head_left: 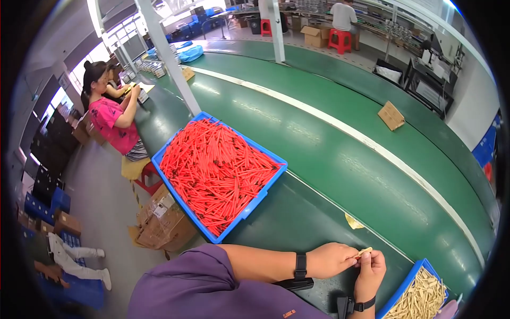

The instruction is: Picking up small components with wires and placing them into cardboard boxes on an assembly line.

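My left hand and my right hand meet above the dark green bench, their fingertips pinched together. Between them is a small cream-coloured piece, with a speck of red beside it; the fingers cover most of what they hold. Just right of my right hand, a blue tray holds many slim cream pieces like it. Farther left and ahead stands a larger blue tray, heaped with thin red sticks that have dark ends.
A yellowish scrap lies ahead of my hands, near the green conveyor belt. Farther along the belt is a cardboard piece. A metal post rises behind the red sticks' tray. Co-worker in pink sits left; cardboard box stands below.
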Tool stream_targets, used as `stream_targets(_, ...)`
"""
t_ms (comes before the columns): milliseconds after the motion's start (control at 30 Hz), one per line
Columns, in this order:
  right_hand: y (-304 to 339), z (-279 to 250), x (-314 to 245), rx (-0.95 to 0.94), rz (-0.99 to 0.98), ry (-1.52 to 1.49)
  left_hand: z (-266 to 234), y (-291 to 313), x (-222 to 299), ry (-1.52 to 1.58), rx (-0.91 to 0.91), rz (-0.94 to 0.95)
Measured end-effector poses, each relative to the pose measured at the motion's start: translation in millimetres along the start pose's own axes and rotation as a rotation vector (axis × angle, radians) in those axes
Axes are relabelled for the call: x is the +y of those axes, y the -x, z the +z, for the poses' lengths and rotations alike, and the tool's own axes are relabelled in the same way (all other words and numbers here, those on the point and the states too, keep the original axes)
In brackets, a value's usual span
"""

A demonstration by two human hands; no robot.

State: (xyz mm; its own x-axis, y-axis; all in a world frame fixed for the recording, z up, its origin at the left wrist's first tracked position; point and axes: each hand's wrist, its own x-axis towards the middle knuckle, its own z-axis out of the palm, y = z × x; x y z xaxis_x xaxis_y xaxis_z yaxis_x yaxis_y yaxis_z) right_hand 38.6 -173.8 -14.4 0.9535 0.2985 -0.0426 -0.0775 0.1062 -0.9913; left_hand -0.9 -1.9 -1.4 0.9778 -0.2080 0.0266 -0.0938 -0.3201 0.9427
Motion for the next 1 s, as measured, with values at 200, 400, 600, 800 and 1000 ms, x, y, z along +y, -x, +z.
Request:
stream_targets(200,-1.3,2.3,-0.7,0.01,-0.003,0.012,-0.9,-0.3,-4.5,0.007,-0.012,0.008)
stream_targets(400,-0.9,1.6,-0.9,0.008,-0.009,0.016,0.5,-0.2,-4.6,-0.008,-0.008,0.017)
stream_targets(600,-0.2,2.3,-2.0,0.017,-0.008,0.026,0.6,-0.1,-2.7,0.004,0.0,0.031)
stream_targets(800,-0.5,1.8,-1.8,0.005,-0.005,0.044,0.1,0.7,-1.9,-0.006,0.0,0.032)
stream_targets(1000,-0.2,3.3,-3.5,0.003,-0.008,0.049,-0.3,0.0,-3.2,-0.022,-0.007,0.037)
